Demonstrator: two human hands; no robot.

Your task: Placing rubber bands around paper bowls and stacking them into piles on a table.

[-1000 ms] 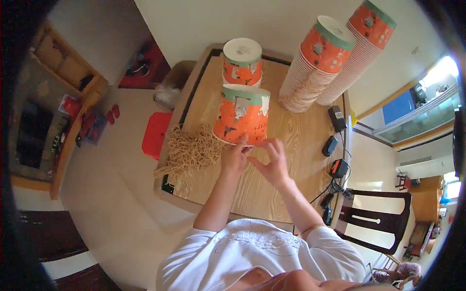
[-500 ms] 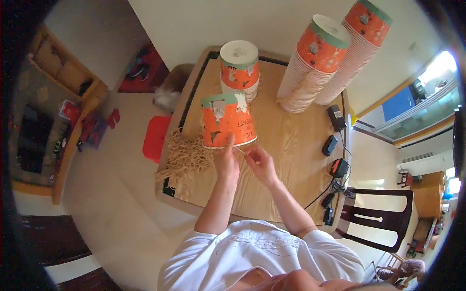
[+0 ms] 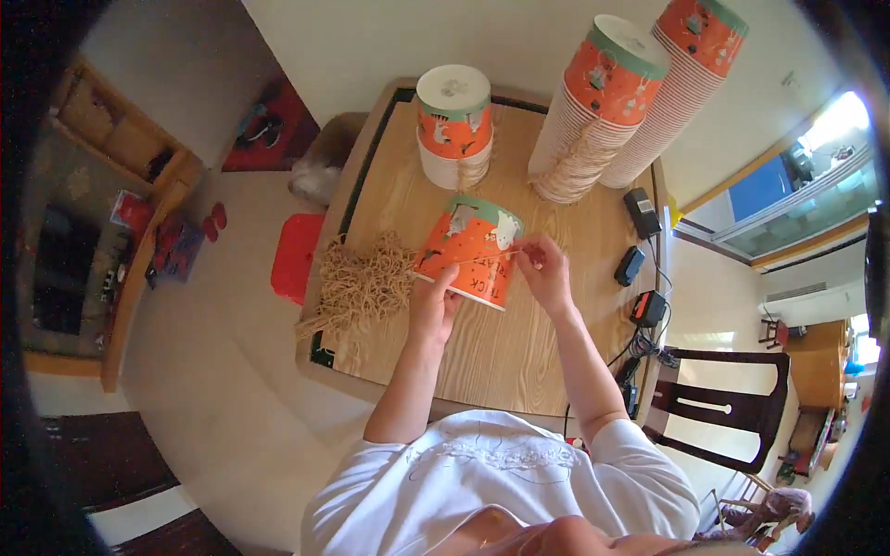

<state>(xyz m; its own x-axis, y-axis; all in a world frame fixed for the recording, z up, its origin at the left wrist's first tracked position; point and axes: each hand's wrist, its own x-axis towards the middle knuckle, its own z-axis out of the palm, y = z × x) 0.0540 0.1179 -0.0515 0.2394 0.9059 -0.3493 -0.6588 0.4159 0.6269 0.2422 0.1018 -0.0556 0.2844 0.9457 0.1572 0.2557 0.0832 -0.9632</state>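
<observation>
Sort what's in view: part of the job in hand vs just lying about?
Likely in the job:
- orange-and-green bucket, held by the left hand
- tan strand, pinched by the right hand
- tan cord pile
- three stacks of matching buckets

Probably just lying about:
- black devices
- dark cables
- dark chair
- red plastic item
- red slippers

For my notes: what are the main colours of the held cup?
The cup is mainly orange, with green at one end; best seen in the head view.
</observation>
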